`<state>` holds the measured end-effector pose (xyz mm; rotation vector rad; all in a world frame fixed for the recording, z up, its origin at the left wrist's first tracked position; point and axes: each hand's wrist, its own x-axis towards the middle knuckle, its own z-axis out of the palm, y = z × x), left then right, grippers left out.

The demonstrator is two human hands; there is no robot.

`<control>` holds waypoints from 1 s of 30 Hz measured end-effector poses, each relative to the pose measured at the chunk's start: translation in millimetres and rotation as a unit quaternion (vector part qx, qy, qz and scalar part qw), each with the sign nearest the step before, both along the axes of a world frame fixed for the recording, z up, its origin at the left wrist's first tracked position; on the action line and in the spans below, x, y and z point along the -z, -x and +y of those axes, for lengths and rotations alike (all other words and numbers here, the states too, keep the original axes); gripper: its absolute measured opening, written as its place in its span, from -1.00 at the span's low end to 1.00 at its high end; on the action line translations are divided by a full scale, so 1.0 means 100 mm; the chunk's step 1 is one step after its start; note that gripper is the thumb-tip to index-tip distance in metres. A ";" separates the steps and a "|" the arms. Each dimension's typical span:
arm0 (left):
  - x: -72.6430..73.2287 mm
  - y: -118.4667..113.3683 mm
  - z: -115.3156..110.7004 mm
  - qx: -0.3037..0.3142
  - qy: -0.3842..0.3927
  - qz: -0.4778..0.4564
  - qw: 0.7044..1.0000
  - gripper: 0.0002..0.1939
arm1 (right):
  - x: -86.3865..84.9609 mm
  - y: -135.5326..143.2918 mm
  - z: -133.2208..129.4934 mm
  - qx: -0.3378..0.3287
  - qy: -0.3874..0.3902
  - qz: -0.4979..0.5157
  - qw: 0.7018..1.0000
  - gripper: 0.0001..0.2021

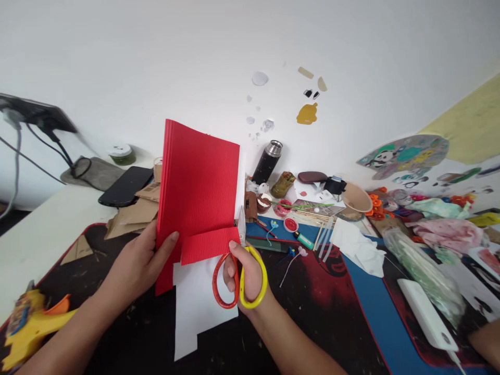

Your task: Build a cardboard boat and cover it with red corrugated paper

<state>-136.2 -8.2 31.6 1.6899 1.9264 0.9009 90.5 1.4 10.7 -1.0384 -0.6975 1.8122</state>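
Note:
My left hand (135, 263) is closed on a stack of red corrugated paper (201, 182), held upright with the thumb across its front. My right hand (250, 271) has scissors (264, 278) with one red and one yellow handle loop around its fingers. Its thumb presses the end of a narrow red corrugated strip (209, 245) that lies across the lower part of the stack. The scissors' blades are mostly hidden, so I cannot tell whether they are apart. Below the strip shows a white paper piece (203, 312) with a stepped edge.
A yellow glue gun (33, 328) lies at the lower left. Cardboard pieces (135, 219) and a black phone (127, 186) sit behind my left hand. A black flask (267, 161), small tubs and a green lighter (303, 239) stand rightward. Another person's arm (486, 344) shows at the right edge.

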 end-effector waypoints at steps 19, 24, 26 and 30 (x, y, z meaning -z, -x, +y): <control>0.16 -0.05 -0.01 0.003 -0.036 0.047 0.998 -0.71 | -0.14 0.07 0.05 -0.020 0.039 0.021 0.999 -0.44; 0.21 -0.04 -0.02 0.004 -0.046 0.061 0.997 -0.76 | -0.18 0.12 0.07 -0.009 0.051 0.034 0.998 -0.49; 0.22 -0.05 -0.02 0.002 -0.043 0.070 0.997 -0.76 | -0.18 0.14 0.08 -0.017 0.054 0.034 0.998 -0.49; 0.23 -0.06 -0.01 0.012 -0.055 0.068 0.996 -0.75 | -0.19 0.15 0.09 -0.018 0.066 0.034 0.997 -0.47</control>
